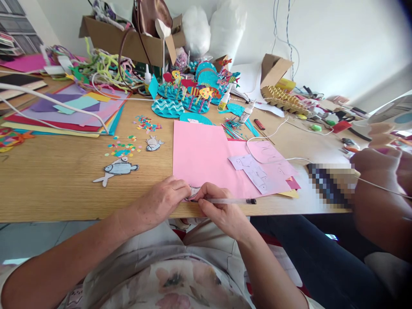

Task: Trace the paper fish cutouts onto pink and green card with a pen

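If picking up the small grey-white paper fish cutout point(193, 192): probably feather-light, bendy, easy to crease; edges best, tbh
Fish spot: near edge of the big pink paper sheet point(199, 150), between both hands
Left hand point(172, 195): curled over the fish; pinching or just pressing, can't tell
Right hand point(222, 210): wrapped round a slim clear pen with a black end point(230, 200)
Count: one fish between the hands, at least two loose grey-blue paper fish point(122, 168), three white glue bottles point(247, 112)

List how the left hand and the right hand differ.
The right hand grips a slim pen-like tool; the left hand shows none. The left hand shows mostly its back; the right hand shows its thumb side. Both are at the drawn fish by the pink paper's near edge.
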Demonstrator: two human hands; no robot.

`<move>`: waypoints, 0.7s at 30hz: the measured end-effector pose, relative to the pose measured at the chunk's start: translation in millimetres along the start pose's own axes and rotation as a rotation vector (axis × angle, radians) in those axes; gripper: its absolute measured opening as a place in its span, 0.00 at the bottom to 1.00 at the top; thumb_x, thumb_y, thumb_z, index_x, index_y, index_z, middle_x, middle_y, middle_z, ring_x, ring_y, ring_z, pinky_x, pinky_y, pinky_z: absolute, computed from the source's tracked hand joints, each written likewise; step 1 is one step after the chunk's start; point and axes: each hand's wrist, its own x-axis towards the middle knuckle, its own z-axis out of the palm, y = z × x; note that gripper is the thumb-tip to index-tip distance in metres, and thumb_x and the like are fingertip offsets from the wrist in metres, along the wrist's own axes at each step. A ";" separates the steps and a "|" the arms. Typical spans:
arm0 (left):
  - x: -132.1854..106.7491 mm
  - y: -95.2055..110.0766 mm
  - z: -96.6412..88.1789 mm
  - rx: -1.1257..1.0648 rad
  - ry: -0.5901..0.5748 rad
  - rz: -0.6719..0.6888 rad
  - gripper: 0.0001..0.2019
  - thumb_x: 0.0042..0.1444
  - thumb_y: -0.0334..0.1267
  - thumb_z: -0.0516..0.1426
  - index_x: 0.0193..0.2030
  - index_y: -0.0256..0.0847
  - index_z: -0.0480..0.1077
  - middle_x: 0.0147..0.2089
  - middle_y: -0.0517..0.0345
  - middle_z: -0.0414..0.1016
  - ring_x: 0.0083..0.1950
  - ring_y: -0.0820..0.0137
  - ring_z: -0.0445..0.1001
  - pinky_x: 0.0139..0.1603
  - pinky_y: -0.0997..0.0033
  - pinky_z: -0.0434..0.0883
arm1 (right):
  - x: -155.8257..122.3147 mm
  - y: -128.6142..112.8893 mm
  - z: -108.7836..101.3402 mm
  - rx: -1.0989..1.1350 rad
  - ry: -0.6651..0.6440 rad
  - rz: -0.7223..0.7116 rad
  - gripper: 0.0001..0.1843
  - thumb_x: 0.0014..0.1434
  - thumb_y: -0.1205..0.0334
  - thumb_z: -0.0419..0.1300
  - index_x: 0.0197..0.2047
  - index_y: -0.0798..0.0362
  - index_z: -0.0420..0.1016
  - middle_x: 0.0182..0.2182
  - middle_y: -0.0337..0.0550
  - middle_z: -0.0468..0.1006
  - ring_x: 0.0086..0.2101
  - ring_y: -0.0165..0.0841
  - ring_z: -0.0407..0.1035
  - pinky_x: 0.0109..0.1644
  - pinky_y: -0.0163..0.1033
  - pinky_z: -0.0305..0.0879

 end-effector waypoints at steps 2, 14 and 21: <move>0.0 0.6 -0.7 -0.001 -0.008 -0.008 0.09 0.62 0.27 0.49 0.40 0.36 0.69 0.40 0.54 0.72 0.43 0.67 0.67 0.47 0.67 0.66 | -0.3 -0.4 -0.2 -0.023 -0.002 -0.013 0.06 0.52 0.71 0.50 0.30 0.53 0.65 0.17 0.32 0.64 0.20 0.25 0.56 0.23 0.30 0.51; 0.6 0.6 0.6 -0.049 0.011 -0.015 0.09 0.63 0.28 0.49 0.41 0.36 0.69 0.40 0.55 0.72 0.43 0.67 0.67 0.48 0.67 0.66 | 5.6 -3.8 3.6 -0.122 0.020 -0.066 0.06 0.51 0.72 0.50 0.29 0.53 0.65 0.19 0.32 0.62 0.21 0.25 0.54 0.24 0.30 0.50; 0.3 0.8 -0.2 -0.022 0.004 -0.018 0.09 0.61 0.26 0.48 0.39 0.36 0.69 0.39 0.54 0.72 0.42 0.67 0.67 0.46 0.67 0.66 | -1.2 5.0 -4.8 0.019 0.157 -0.020 0.05 0.56 0.69 0.51 0.30 0.52 0.64 0.19 0.32 0.67 0.21 0.26 0.60 0.24 0.30 0.55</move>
